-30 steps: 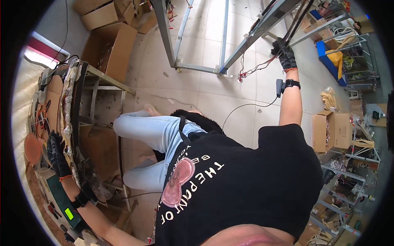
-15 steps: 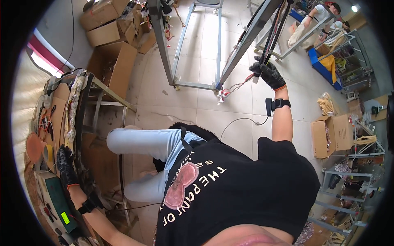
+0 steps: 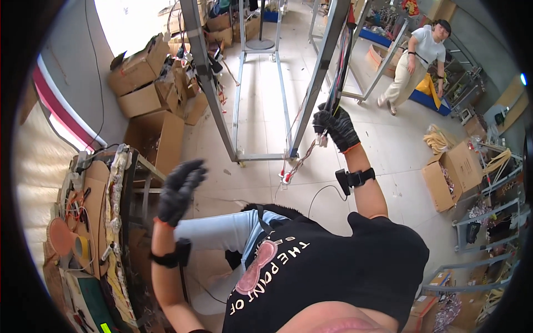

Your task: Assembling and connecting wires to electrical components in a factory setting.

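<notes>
My right hand (image 3: 341, 130), in a dark glove with an orange cuff, is closed around a bundle of wires (image 3: 340, 83). The wires hang along a grey metal frame (image 3: 315, 83), and their loose lower ends carry red and white connectors (image 3: 286, 177). White connectors also stick out just under my fingers. My left hand (image 3: 180, 191), gloved the same way, is raised in the air between the workbench and the frame. Its fingers are stretched out, slightly blurred, and nothing shows in them.
The cluttered workbench (image 3: 100, 216) at the left bears tape, hand tools and a green device (image 3: 91, 294). Cardboard boxes (image 3: 158, 139) stand behind it. At the right are an open carton (image 3: 452, 175) and racks of wires. Another person (image 3: 425, 55) stands at the far right beside a blue tray.
My left hand has lifted off the workbench and swung right and up. My right hand, still gripping the wires, has moved slightly left and down in the picture. The view has shifted.
</notes>
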Demonstrator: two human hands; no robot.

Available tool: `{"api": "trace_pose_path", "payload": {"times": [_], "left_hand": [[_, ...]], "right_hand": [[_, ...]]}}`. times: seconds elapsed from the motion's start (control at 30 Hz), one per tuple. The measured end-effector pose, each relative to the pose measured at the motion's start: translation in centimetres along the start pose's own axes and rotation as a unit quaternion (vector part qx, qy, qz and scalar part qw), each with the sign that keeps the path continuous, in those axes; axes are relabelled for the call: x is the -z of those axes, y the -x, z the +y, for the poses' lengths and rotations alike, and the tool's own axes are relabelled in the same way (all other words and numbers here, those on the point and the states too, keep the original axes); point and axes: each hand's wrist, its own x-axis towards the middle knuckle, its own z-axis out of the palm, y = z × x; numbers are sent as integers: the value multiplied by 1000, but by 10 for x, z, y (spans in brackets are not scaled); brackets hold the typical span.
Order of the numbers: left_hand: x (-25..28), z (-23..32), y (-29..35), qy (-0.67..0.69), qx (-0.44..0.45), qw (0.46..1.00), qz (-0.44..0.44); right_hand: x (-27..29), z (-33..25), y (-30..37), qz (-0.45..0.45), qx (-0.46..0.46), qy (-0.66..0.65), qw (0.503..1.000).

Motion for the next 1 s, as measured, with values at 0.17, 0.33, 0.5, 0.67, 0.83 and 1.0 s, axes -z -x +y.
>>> {"api": "trace_pose_path", "payload": {"times": [0.17,0.33,0.5,0.67,0.83,1.0], "left_hand": [[-123,23,-81,14,-145,985,-94],[-182,47,-144,114,39,978,-168],[-176,27,-173,144,35,985,-92],[-147,30,-194,255,98,950,-153],[-180,84,-163,204,60,940,-268],[-205,79,-153,219,-81,965,-122]], "right_hand": [[-32,-5,1,-20,49,-46,998],[-29,-3,3,-35,71,68,995],[47,-22,9,57,70,11,996],[145,-53,-33,506,343,653,447],[25,-58,-28,4,431,425,796],[-10,-64,-29,-38,460,533,709]]}}
